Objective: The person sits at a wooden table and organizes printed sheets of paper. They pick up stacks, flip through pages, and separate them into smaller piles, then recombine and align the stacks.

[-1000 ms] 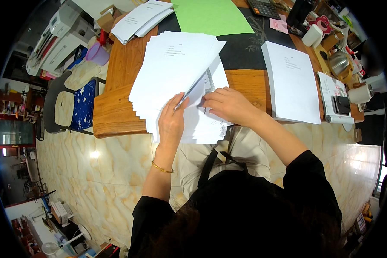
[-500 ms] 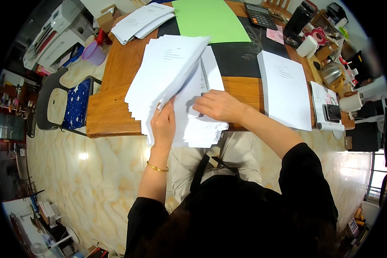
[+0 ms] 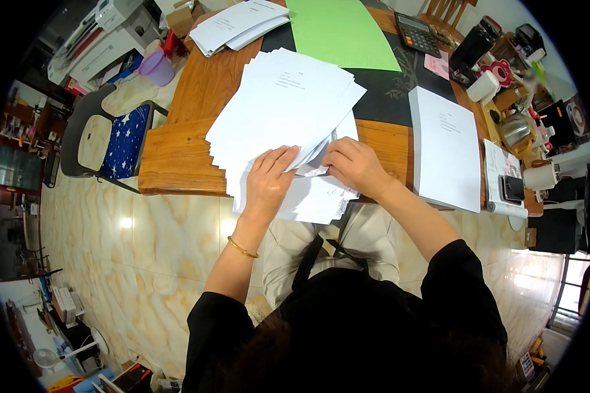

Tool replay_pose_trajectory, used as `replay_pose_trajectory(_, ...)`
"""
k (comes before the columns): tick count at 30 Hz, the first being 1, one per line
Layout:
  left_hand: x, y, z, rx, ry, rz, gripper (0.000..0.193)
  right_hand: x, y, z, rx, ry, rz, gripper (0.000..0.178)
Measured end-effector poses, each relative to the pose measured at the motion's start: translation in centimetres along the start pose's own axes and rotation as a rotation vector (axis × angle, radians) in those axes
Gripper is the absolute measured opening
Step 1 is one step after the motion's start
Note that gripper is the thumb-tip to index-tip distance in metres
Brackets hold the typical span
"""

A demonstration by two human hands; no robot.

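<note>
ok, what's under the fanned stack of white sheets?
The fanned stack of white sheets lies on the wooden desk, its far edge over a dark desk mat. The left hand presses on it; anything between sheets and desk is covered.

The fanned sheets [image 3: 282, 111] are matt white paper on a desk [image 3: 177, 144] of glossy varnished wood. Beside the desk, the floor [image 3: 151, 249] is polished, shiny marble-look tile, and the chair [image 3: 121, 141] has star-printed cloth.
</note>
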State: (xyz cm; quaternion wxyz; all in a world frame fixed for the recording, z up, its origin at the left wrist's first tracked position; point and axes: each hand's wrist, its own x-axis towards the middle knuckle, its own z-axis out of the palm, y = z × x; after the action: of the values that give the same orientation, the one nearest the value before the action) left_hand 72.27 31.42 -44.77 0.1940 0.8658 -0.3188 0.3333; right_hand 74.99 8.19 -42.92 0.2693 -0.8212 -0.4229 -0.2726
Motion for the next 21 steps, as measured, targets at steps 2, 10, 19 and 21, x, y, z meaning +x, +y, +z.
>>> replay_pose_trajectory(2,0.0,0.3,0.3,0.002,-0.007,-0.007,0.007,-0.1,0.1,-0.1,0.004,-0.017,-0.003,0.017)
replay_pose_trajectory(10,0.8,1.9,0.6,-0.011,-0.042,-0.013,0.006,-0.5,0.2,-0.2,0.08,0.004,0.039,0.023)
replay_pose_trajectory(19,1.0,2.5,0.9,-0.036,-0.054,-0.029,0.007,-1.2,0.8,-0.4,0.128,-0.04,0.064,0.028)
replay_pose_trajectory(21,1.1,3.0,0.9,-0.04,-0.044,-0.032,0.006,-1.3,0.8,-0.5,0.132,-0.052,0.073,0.027)
